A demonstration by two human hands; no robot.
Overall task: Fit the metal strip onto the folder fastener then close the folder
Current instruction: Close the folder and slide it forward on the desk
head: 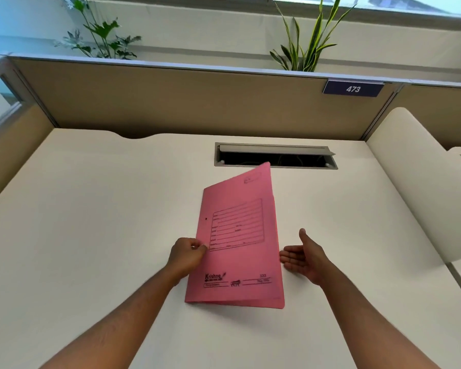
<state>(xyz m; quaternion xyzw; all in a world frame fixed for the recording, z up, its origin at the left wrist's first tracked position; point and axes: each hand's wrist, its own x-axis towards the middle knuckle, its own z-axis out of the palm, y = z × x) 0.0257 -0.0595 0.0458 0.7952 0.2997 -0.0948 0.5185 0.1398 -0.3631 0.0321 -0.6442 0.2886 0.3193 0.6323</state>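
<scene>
Left hand (187, 255) pinching pink card folder (237, 243), cover nearly shut.
Fingers (197, 245) steadying spine edge; right hand (305, 258) spread, apparently guiding closure onto surface (91, 209).

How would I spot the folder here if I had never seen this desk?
Start at the wide pale desk below the tan partition. In its middle, just before the open cable slot, lies the folder between two hands. It is the only pink thing, with a printed lined form on its cover.

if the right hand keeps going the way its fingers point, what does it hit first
Most likely the right edge of the pink folder: the right hand is open, fingers pointing left, tips almost at that edge. Depth is unclear, so contact can't be confirmed.
</scene>
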